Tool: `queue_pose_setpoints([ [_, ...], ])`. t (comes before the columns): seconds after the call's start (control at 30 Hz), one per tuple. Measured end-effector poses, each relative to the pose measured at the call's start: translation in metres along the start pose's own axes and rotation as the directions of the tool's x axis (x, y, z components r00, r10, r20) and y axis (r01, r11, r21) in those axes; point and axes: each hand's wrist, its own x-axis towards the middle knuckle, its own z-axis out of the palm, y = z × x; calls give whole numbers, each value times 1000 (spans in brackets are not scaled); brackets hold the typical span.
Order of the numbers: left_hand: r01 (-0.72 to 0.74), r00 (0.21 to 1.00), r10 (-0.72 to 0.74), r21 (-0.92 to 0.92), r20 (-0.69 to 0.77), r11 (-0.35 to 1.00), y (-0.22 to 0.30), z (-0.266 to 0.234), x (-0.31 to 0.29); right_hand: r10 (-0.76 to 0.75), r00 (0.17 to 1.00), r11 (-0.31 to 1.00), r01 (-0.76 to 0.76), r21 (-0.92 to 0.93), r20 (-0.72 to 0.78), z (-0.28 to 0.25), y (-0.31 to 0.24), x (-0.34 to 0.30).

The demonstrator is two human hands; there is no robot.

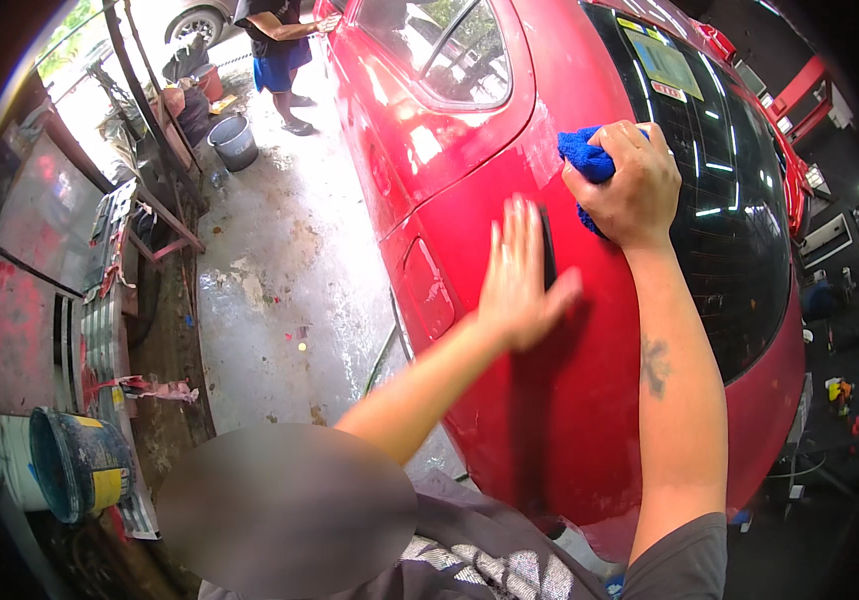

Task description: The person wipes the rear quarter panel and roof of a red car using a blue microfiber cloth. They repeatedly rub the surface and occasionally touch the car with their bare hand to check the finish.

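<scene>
Slightly blurred, my left hand [523, 280] rests on the car's red rear side panel [485, 400]. Its fingers are straight and its thumb is spread, with a narrow dark block [549, 248] held under it. Only the block's edge shows, beside my index finger; the rest is hidden beneath the hand. Farther right and a bit higher, my right hand [640, 180] is closed around a bunched blue cloth [586, 157] by the rear window's edge. Pale, whitish streaks mark the red paint beside the cloth.
The dark rear window [715, 200] lies right of my right hand. On the left are a grey bucket [234, 143], a dark paint pail [80, 465] and a wooden rack. Another person [278, 45] stands at the car's far side, one hand on it. A hose runs along the floor.
</scene>
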Motion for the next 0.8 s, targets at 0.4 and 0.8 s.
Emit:
queue_pose_setpoints([
  [0.4,-61,998,61,-45,-15,997,9,3,-8,22,999,1000,-22,-19,35,-7,0,0],
  [0.8,-171,985,171,-40,14,985,14,2,-16,56,993,995,-46,89,-107,-3,4,-2],
])
